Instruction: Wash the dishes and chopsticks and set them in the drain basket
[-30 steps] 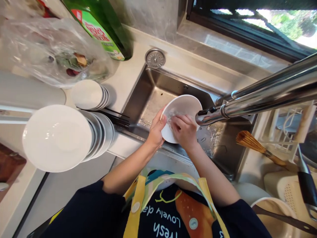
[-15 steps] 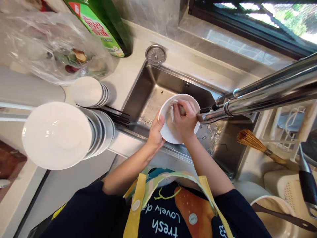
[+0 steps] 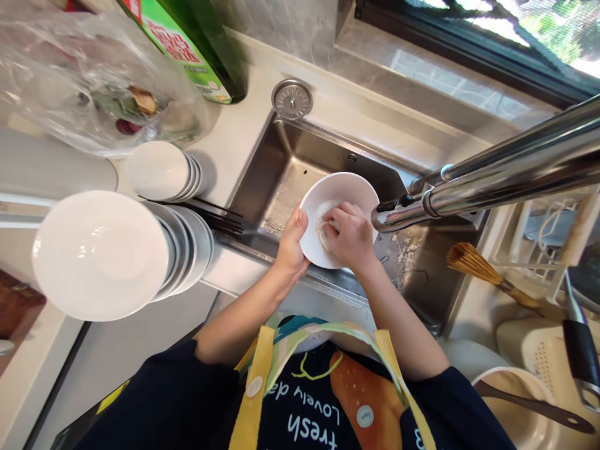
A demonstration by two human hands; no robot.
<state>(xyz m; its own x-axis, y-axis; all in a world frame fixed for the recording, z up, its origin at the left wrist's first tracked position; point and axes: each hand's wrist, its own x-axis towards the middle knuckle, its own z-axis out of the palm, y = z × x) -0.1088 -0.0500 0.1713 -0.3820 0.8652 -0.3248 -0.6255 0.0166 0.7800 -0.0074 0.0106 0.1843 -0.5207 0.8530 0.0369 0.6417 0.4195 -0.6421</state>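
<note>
The person's left hand [image 3: 291,242] cups the outside of a white ceramic bowl [image 3: 338,199], thumb hooked over the rim, while the right hand [image 3: 351,236] presses bunched fingers into the bowl, pinching a pale wet cloth [image 3: 327,230] against its inside. The bowl looks clean and glossy and is tilted above the stainless steel sink [image 3: 300,147], not touching its floor, which is speckled with residue. On the left, the counter holds a large stack of white plates [image 3: 98,255], with dark chopsticks [image 3: 210,219] just beside it and a smaller stack of plates [image 3: 157,170] beyond. Farther off are a plastic bag of food scraps [image 3: 94,81] and a green dish soap bottle [image 3: 187,44]. To the right, a bamboo brush [image 3: 473,269] lies below a chrome faucet [image 3: 515,175] reaching over the sink. A window [image 3: 469,37] lies beyond.
</note>
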